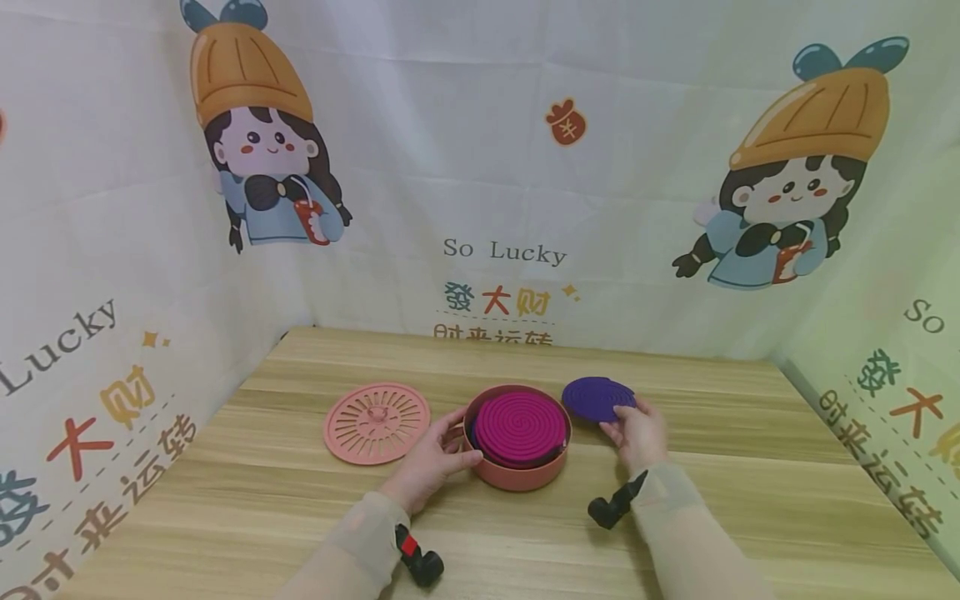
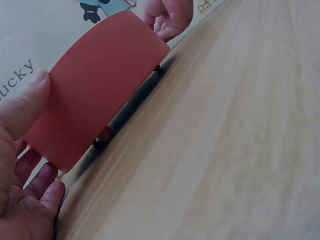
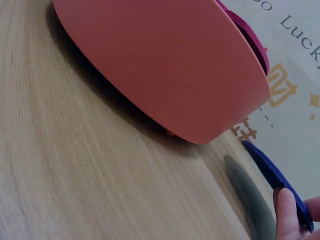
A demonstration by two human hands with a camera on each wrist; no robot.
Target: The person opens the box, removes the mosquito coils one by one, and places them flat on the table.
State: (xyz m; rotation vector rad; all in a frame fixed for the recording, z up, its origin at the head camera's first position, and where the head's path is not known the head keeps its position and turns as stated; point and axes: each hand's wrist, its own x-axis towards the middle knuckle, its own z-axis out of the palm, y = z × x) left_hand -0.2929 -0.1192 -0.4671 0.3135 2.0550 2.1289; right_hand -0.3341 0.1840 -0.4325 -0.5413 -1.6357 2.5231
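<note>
A round salmon-pink mosquito coil box (image 1: 517,477) stands on the table, with a magenta mosquito coil (image 1: 522,425) lying at its top, level with or above the rim. My left hand (image 1: 429,460) holds the box by its left side, thumb on the outer wall (image 2: 95,85). To the right of the box, my right hand (image 1: 642,432) pinches a blue-purple mosquito coil (image 1: 596,398) at its near right edge. In the right wrist view this coil (image 3: 272,170) is tilted and raised off the table, its shadow below it.
The pink slotted lid (image 1: 377,425), with a small knob in its middle, lies left of the box near my left hand. A wood-grain table (image 1: 525,550) carries everything. Printed cloth (image 1: 420,167) with cartoon figures hangs behind the table and along both sides.
</note>
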